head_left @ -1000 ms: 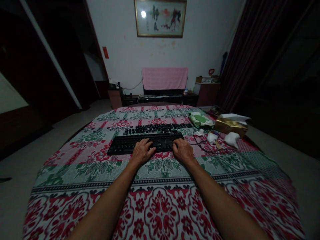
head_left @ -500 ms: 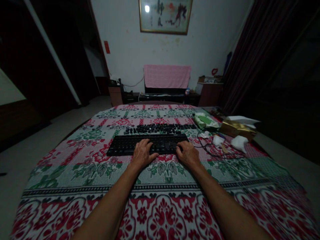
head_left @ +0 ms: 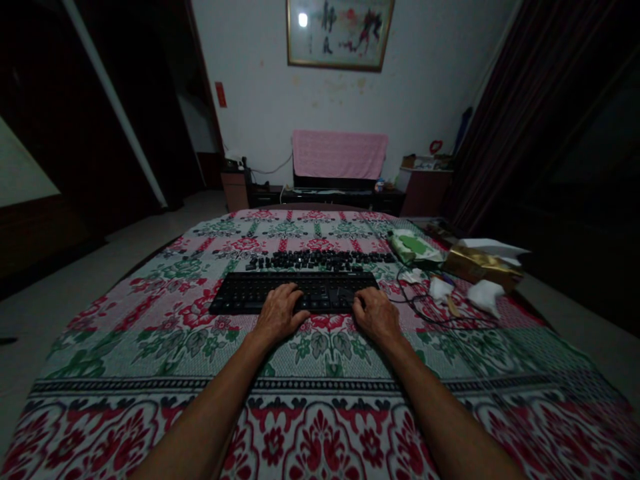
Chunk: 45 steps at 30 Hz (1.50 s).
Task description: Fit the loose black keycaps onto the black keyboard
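Note:
A black keyboard (head_left: 240,291) lies on the patterned tablecloth in front of me, many of its key positions bare of caps. Over its middle rests my left hand (head_left: 280,310), fingers laid on the keys and thumb spread out to the right. My right hand (head_left: 377,312) is bent around the keyboard's right end, thumb and fingers against it; its fingertips are partly hidden. Just behind the keyboard, loose black keycaps (head_left: 325,259) are scattered in a long, uneven band.
To the right lie a green tissue pack (head_left: 413,247), a gold box (head_left: 480,265), crumpled white tissues (head_left: 485,295) and a looped black cable (head_left: 425,315). The flowered tablecloth (head_left: 320,370) covers the table. Beyond stands a low cabinet with a pink cloth (head_left: 340,153) over a screen.
My left hand has slid slightly left along the keyboard. My right hand stays at its right end. The view has shifted a little.

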{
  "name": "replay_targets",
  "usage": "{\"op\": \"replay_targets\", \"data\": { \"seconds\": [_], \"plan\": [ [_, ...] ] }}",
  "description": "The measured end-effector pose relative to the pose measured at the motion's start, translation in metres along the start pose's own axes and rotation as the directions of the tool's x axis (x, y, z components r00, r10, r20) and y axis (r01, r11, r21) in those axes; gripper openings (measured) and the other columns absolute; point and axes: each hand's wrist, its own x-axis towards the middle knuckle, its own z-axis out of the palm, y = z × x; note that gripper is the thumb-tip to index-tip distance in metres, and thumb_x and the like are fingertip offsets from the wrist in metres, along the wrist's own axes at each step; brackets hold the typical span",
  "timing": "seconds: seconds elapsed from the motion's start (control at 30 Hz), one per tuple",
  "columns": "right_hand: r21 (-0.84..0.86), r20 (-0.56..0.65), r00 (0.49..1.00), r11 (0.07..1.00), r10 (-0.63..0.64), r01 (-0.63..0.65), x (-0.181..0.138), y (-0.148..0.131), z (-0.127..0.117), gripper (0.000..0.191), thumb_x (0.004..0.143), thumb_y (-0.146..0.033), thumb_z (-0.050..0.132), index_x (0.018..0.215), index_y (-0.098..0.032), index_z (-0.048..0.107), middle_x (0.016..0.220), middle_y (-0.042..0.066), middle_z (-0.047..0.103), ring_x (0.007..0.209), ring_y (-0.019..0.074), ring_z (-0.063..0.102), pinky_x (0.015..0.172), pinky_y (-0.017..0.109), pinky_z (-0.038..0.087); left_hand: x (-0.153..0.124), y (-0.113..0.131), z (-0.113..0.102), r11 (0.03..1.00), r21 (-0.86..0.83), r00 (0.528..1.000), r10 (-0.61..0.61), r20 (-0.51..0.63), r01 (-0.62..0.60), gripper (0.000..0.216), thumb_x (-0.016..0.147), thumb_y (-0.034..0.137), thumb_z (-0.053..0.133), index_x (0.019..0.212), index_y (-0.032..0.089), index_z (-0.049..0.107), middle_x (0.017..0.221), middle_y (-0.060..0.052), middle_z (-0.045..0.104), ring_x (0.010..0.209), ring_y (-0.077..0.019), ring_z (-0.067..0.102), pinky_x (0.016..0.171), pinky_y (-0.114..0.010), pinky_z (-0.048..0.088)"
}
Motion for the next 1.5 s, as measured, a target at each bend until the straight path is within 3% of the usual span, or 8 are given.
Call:
{"op": "replay_targets", "data": {
  "seconds": [0.4,0.67,1.03,1.5],
  "plan": [
    [-0.028,0.006,0.998,0.998,0.059,-0.059,0.003,0.014,-0.003,0.016,0.082,-0.025,0.047,0.082,-0.02,0.062,0.085,0.004,0.062,0.083,0.0175,0.051,0.063,0.026,0.031,0.009,0.022,0.001,1.0,-0.027,1.0,-0.009,0.004,0.009,0.043,0.077,0.041,0.06,0.112,0.017,0.056,0.124,-0.013,0.052,0.115,-0.0278,0.046,0.094,-0.044,0.04],
    [-0.06,0.002,0.997,0.996,0.073,-0.073,0.004,0.012,-0.004,0.014,0.081,-0.025,0.049,0.081,-0.02,0.062,0.086,0.004,0.062,0.084,0.0182,0.052,0.06,0.027,0.03,0.01,0.018,0.005,0.998,-0.052,0.999,0.025,-0.04,-0.027,0.042,0.076,0.041,0.061,0.11,0.016,0.057,0.123,-0.013,0.053,0.115,-0.0279,0.047,0.095,-0.044,0.04],
    [-0.048,-0.007,0.997,0.996,0.073,-0.073,0.004,0.015,-0.003,0.015,0.082,-0.025,0.047,0.082,-0.019,0.061,0.086,0.004,0.062,0.084,0.0181,0.052,0.062,0.027,0.031,0.012,0.029,-0.004,1.0,0.005,1.0,-0.017,0.023,0.017,0.041,0.078,0.041,0.058,0.114,0.02,0.056,0.125,-0.012,0.053,0.116,-0.028,0.045,0.096,-0.048,0.034],
    [-0.078,-0.003,0.99,0.987,0.138,-0.138,0.006,0.013,-0.007,0.017,0.081,-0.026,0.047,0.08,-0.02,0.063,0.085,0.004,0.064,0.081,0.0183,0.054,0.059,0.027,0.03,0.012,0.032,-0.003,1.0,0.006,0.999,-0.012,0.046,0.011,0.039,0.079,0.041,0.058,0.112,0.021,0.056,0.124,-0.01,0.052,0.11,-0.0266,0.046,0.091,-0.043,0.038]
  ]
}}
